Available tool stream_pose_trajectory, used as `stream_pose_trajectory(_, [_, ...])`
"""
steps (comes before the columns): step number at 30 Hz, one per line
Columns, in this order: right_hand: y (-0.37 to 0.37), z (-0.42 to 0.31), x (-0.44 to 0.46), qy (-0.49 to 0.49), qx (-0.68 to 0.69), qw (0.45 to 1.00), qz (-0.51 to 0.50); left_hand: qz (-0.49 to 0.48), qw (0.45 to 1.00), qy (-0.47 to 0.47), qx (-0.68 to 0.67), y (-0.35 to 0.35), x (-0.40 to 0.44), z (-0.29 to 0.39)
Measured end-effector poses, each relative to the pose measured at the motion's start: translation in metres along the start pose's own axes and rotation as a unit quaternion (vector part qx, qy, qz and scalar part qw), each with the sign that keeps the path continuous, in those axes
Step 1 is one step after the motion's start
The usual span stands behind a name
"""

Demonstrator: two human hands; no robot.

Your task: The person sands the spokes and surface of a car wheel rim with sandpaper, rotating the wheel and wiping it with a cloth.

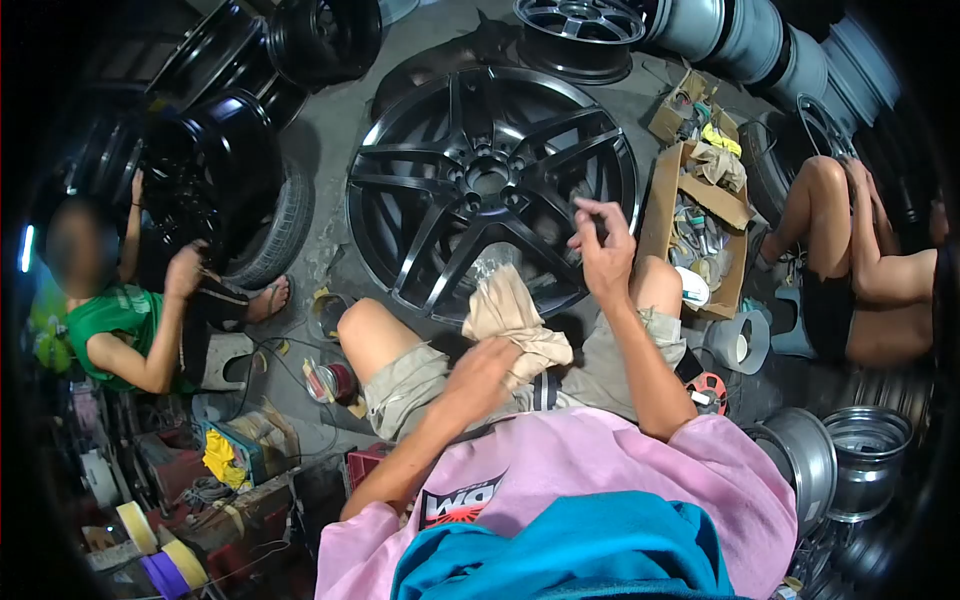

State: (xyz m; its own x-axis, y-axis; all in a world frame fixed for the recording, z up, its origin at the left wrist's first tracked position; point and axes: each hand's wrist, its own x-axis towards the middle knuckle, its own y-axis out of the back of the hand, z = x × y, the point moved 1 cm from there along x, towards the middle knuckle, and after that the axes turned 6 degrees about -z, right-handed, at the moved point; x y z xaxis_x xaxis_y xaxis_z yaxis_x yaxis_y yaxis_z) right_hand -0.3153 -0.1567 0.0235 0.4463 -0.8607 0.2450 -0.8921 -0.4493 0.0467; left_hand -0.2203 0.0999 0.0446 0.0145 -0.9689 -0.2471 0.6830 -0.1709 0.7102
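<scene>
My left hand [478, 382] is closed on a crumpled beige cloth [512, 325] between my knees, slightly smeared by motion. The upper end of the cloth reaches the lower rim of a large black alloy wheel [487, 178]. That wheel lies face up in front of me, with paired spokes and a round centre hole. Over its lower right edge I hold up my right hand [608, 258], fingers bent and apart, with nothing visible in them.
A cardboard box [660, 205] of tools stands right of the wheel. Another wheel [580, 35] lies beyond it. People sit at both sides; one wears a green shirt [120, 325]. A tyre [285, 235], stacked rims [800, 455] and tape rolls [140, 527] surround me.
</scene>
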Motion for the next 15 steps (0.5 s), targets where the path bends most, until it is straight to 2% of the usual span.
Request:
stream_pose_trajectory(1, [-0.002,-0.003,-0.008,-0.007,0.006,0.999,-0.038,0.034,0.998,0.000,0.057,-0.017,0.003,-0.004])
stream_pose_trajectory(2, [-0.005,-0.011,-0.017,-0.009,0.005,0.998,-0.067,0.036,0.998,-0.001,0.057,-0.031,0.005,-0.012])
stream_pose_trajectory(4, [-0.010,-0.017,-0.033,0.010,0.008,0.996,-0.089,-0.048,0.996,0.053,-0.046,-0.044,0.009,-0.017])
stream_pose_trajectory(5, [-0.011,-0.015,-0.041,0.027,0.010,0.995,-0.095,-0.049,0.996,0.054,-0.047,-0.048,0.008,-0.021])
stream_pose_trajectory(7, [-0.011,-0.017,-0.050,0.015,0.020,0.996,-0.091,-0.022,0.968,-0.012,-0.250,-0.022,0.012,-0.006])
stream_pose_trajectory(8, [-0.010,-0.018,-0.053,0.015,0.007,0.996,-0.086,-0.026,0.954,-0.005,-0.299,-0.015,0.011,-0.007])
stream_pose_trajectory(9, [-0.009,-0.018,-0.055,0.015,-0.006,0.997,-0.080,-0.029,0.954,-0.005,-0.297,-0.005,0.011,-0.005])
stream_pose_trajectory(11, [-0.003,-0.018,-0.053,0.015,-0.016,0.997,-0.077,-0.015,0.989,0.073,-0.128,0.012,0.013,-0.003])
stream_pose_trajectory(12, [0.001,-0.021,-0.051,0.045,-0.033,0.995,-0.083,-0.023,0.995,0.090,-0.046,0.014,0.012,-0.007])
stream_pose_trajectory(13, [0.004,-0.024,-0.049,0.074,-0.050,0.992,-0.089,-0.026,0.995,0.089,-0.046,0.017,0.011,-0.010])
stream_pose_trajectory(15, [0.011,-0.023,-0.045,0.066,-0.053,0.994,-0.076,0.015,0.997,0.064,-0.032,0.020,0.005,-0.014])
